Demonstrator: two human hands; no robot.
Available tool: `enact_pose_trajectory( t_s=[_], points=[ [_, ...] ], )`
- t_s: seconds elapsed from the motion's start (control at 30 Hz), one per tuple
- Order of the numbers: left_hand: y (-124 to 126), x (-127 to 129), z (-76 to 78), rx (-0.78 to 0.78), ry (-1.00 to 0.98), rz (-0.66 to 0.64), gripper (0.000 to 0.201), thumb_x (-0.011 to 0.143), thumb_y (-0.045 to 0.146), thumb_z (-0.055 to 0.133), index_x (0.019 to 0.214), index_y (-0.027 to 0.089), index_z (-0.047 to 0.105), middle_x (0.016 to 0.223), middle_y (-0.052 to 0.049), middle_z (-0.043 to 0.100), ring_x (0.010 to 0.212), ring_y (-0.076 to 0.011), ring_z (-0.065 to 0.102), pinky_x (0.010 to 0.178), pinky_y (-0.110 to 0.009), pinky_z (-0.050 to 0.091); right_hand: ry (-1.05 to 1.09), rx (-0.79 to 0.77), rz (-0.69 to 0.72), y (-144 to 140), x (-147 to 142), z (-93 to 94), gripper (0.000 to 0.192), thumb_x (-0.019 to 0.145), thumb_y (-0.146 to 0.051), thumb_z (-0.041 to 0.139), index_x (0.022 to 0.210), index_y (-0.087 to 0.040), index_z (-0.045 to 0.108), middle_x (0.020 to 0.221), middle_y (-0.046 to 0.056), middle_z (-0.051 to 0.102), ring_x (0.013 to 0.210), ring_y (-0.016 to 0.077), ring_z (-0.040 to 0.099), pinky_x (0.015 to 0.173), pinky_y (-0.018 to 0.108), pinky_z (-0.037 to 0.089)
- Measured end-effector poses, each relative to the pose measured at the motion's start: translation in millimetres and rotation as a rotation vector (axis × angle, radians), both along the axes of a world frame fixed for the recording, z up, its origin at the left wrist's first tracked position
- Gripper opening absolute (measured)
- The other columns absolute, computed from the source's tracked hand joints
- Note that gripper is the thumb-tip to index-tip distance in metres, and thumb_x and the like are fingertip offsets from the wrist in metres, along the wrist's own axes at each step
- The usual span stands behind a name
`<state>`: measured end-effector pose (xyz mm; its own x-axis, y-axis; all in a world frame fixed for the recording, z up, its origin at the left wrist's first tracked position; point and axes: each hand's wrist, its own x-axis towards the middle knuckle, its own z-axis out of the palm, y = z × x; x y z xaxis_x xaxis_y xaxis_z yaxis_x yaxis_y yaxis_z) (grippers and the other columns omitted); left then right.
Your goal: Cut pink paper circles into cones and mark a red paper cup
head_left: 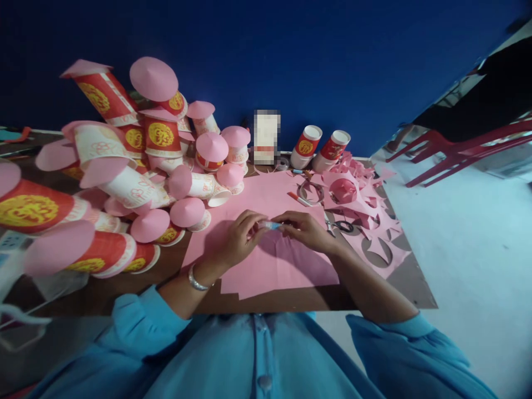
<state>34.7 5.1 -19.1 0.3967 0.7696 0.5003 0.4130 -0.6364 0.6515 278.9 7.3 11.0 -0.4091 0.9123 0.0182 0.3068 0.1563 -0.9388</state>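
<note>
While both hands meet over a pink paper sheet (266, 260), the left hand (236, 238) and right hand (305, 230) pinch a small pale tube (270, 225) between them, seemingly opening it; next comes careful application. Scissors (338, 225) lie just beside the right hand; cone-capped cups (137, 188) pile left, their gold emblems unreadable.

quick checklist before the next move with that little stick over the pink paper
1. Both hands on the small stick: ok, left hand and right hand pinch it at either end.
2. What the stick is, capped or not: cannot tell.
3. Pink paper sheet lying flat under the hands: ok.
4. Scissors within reach: ok, beside the right hand.
5. Room on the left: not ok, the pile of pink-topped paper cups crowds the sheet's edge.
</note>
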Motion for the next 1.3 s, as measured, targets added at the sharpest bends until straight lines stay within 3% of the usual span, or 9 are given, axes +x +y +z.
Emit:
enact_pose_trajectory(
  t_s=[0.1, 0.2, 0.3, 0.4, 0.5, 0.7, 0.9, 1.1, 1.3],
  points=[
    [0.8, 0.5, 2.4, 0.003, 0.045, -0.008, 0.013, 0.107, 0.033, 0.062, 0.112, 0.023, 0.067, 0.100, -0.002, 0.072, 0.087, -0.0138, 0.072, 0.075, -0.026, 0.060, 0.011, -0.025, -0.009, 0.9, -1.9, -7.8, 0.029, 0.094, -0.040, 0.071, 0.112, -0.020, 0.082, 0.097, 0.006, 0.080, 0.075, 0.0172, 0.069, 0.067, 0.030, 0.055],
    [1.9, 1.2, 2.0, -0.023, 0.051, -0.002, 0.016, 0.106, 0.033, 0.063, 0.117, 0.022, 0.066, 0.104, -0.003, 0.073, 0.081, -0.0119, 0.071, 0.071, -0.024, 0.060, -0.030, 0.080, -0.120, 9.0, 8.0, -13.2, 0.029, 0.092, -0.042, 0.074, 0.110, -0.021, 0.082, 0.102, 0.008, 0.081, 0.085, 0.0213, 0.072, 0.071, 0.032, 0.056],
    [3.0, -0.4, -2.3, -0.040, 0.025, 0.025, 0.023, 0.106, 0.030, 0.061, 0.127, 0.022, 0.063, 0.113, -0.006, 0.072, 0.080, -0.0115, 0.071, 0.073, -0.025, 0.062, -0.150, 0.263, -0.341, 21.7, 25.5, -16.4, 0.028, 0.098, -0.043, 0.067, 0.113, -0.022, 0.080, 0.111, 0.010, 0.079, 0.095, 0.0250, 0.074, 0.075, 0.034, 0.058],
    [3.4, -3.9, -6.5, -0.071, 0.112, 0.018, 0.020, 0.105, 0.030, 0.061, 0.123, 0.023, 0.066, 0.111, -0.005, 0.074, 0.082, -0.0132, 0.073, 0.077, -0.028, 0.062, -0.399, 0.449, -0.606, 34.4, 46.5, -22.7, 0.028, 0.102, -0.034, 0.057, 0.115, -0.020, 0.077, 0.116, 0.013, 0.077, 0.103, 0.0270, 0.072, 0.082, 0.038, 0.060],
    [3.1, -5.8, -6.6, -0.093, 0.199, -0.040, 0.015, 0.105, 0.026, 0.059, 0.117, 0.023, 0.068, 0.109, -0.005, 0.076, 0.090, -0.0159, 0.075, 0.080, -0.029, 0.061, -0.585, 0.473, -0.717, 40.7, 63.3, -33.6, 0.028, 0.100, -0.024, 0.055, 0.118, -0.019, 0.076, 0.118, 0.014, 0.075, 0.107, 0.0277, 0.072, 0.091, 0.040, 0.060],
    [2.6, -4.1, -3.8, -0.132, 0.256, -0.083, 0.014, 0.106, 0.024, 0.058, 0.115, 0.022, 0.068, 0.110, -0.004, 0.076, 0.085, -0.0142, 0.074, 0.074, -0.028, 0.058, -0.709, 0.449, -0.695, 38.5, 71.6, -48.8, 0.027, 0.099, -0.020, 0.056, 0.117, -0.018, 0.076, 0.119, 0.014, 0.074, 0.110, 0.0295, 0.071, 0.095, 0.042, 0.058],
    [0.5, -2.5, -4.1, -0.108, 0.337, -0.086, 0.016, 0.105, 0.027, 0.060, 0.117, 0.023, 0.071, 0.112, -0.002, 0.078, 0.090, -0.0164, 0.075, 0.077, -0.030, 0.060, -0.839, 0.633, -0.701, 31.1, 63.9, -39.3, 0.033, 0.101, -0.023, 0.055, 0.127, -0.024, 0.075, 0.131, 0.014, 0.071, 0.123, 0.0332, 0.061, 0.106, 0.050, 0.051],
    [-0.4, 0.1, -3.1, -0.043, 0.352, -0.115, 0.015, 0.105, 0.025, 0.060, 0.112, 0.022, 0.073, 0.110, -0.004, 0.078, 0.101, -0.0197, 0.075, 0.087, -0.034, 0.062, -1.037, 0.619, -0.425, 27.5, 41.9, -32.3, 0.029, 0.103, -0.029, 0.060, 0.127, -0.029, 0.077, 0.134, 0.012, 0.069, 0.125, 0.0323, 0.057, 0.103, 0.045, 0.047],
    [-0.7, -0.2, -4.4, -0.025, 0.371, -0.132, 0.015, 0.104, 0.025, 0.060, 0.111, 0.023, 0.073, 0.108, -0.005, 0.077, 0.101, -0.0201, 0.074, 0.087, -0.035, 0.063, -0.963, 0.620, -0.474, 32.9, 42.0, -40.6, 0.024, 0.101, -0.026, 0.059, 0.113, -0.022, 0.079, 0.121, 0.014, 0.073, 0.119, 0.0324, 0.059, 0.098, 0.045, 0.050]
  ],
)
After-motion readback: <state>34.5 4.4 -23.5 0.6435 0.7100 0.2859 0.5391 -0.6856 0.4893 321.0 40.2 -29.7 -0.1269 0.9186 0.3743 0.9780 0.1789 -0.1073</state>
